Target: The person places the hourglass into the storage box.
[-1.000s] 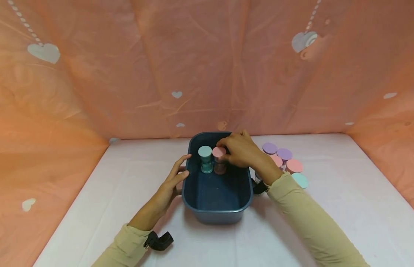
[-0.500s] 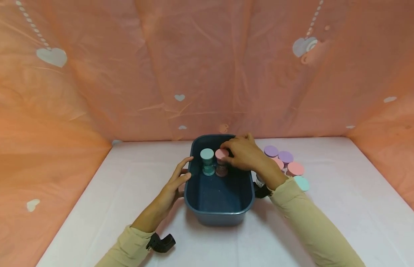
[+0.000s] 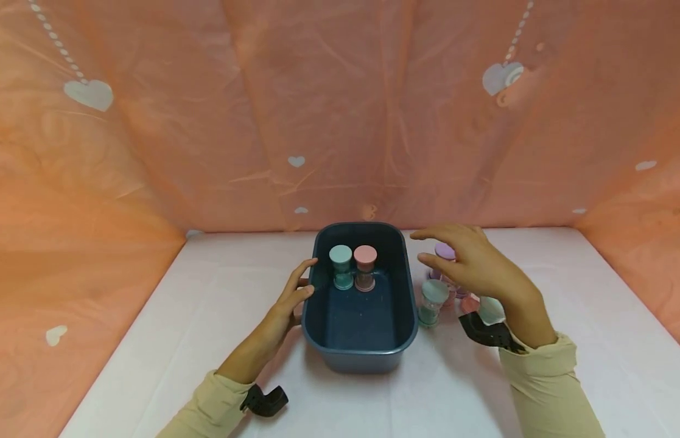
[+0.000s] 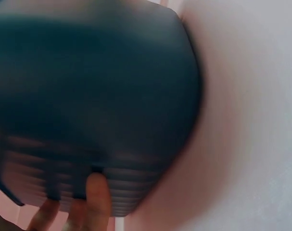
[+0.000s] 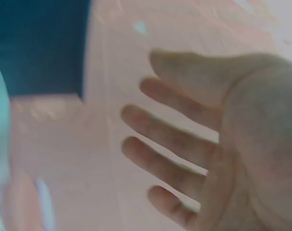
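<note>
right hand (image 3: 471, 261) left pink-lidded jar (image 3: 364, 266), fingers spread | left hand (image 3: 289, 292) flat on bin (image 3: 361, 340)

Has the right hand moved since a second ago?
Yes. The right hand left the pink-lidded jar in the blue tub and now hovers right of it, open.

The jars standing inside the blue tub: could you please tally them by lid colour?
Teal-lidded jar: 1
Pink-lidded jar: 1
Total in the tub: 2
</note>
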Demonstrator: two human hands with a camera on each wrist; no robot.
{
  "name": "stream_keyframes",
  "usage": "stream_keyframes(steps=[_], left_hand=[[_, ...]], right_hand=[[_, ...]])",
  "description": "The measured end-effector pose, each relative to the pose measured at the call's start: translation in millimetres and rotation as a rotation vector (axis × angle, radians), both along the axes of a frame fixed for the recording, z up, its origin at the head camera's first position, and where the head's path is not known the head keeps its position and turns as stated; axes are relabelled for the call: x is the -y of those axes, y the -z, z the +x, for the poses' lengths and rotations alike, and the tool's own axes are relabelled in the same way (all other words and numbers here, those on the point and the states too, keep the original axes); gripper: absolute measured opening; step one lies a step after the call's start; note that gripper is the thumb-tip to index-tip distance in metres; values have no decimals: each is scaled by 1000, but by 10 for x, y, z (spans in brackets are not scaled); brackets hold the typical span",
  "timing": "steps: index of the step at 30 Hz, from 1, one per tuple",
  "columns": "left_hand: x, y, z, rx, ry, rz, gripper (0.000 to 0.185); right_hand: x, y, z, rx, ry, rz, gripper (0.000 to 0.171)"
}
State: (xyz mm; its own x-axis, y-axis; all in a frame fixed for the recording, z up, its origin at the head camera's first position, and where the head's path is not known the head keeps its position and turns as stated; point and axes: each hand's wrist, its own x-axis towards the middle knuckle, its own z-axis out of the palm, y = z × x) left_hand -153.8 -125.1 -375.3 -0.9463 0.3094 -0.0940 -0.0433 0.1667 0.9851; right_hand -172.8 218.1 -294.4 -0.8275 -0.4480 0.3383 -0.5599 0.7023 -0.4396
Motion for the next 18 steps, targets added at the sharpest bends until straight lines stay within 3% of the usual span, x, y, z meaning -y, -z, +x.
stream_keyframes(steps=[9,18], left_hand=[[8,-74,32,19,11,20,54],[30,-53,18,37,38,19,56]], right_hand=[[-520,-60,113,94,63,40,42],[-563,77,35,206,38,142,47]])
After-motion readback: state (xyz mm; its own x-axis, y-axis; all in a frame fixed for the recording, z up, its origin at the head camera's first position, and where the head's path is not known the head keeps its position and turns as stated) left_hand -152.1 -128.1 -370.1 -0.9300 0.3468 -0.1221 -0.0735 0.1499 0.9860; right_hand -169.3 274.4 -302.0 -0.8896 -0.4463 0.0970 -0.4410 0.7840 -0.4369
